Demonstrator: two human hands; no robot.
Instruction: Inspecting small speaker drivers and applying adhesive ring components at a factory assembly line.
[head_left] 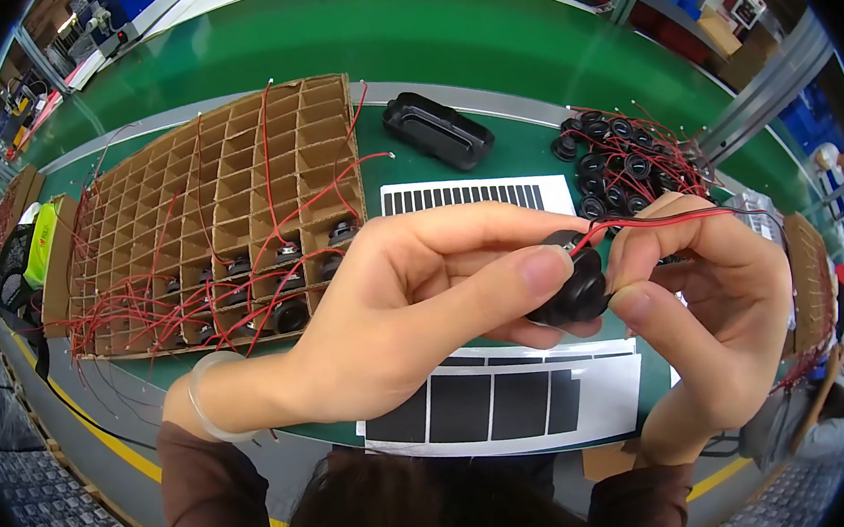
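A small black round speaker (579, 292) with a red and a black wire is in my left hand (426, 308), gripped between thumb and fingers above the green table. The wires (654, 220) run from it over the fingers of my right hand (717, 303). My right thumb and forefinger are pinched together at the speaker's right edge; what they hold there is too small to make out. Below the hands lie white sheets with black rectangular stickers (460, 408). Another sheet with narrow black strips (466, 195) lies behind my left hand, partly covered.
Left stands a cardboard divider box (223, 170) with wired speakers in its nearer cells. A black plastic tray (438, 130) lies at the back. Far right is a heap of wired black speakers (624, 160). Beyond runs a green conveyor belt (402, 39); a metal post (768, 88) rises at right.
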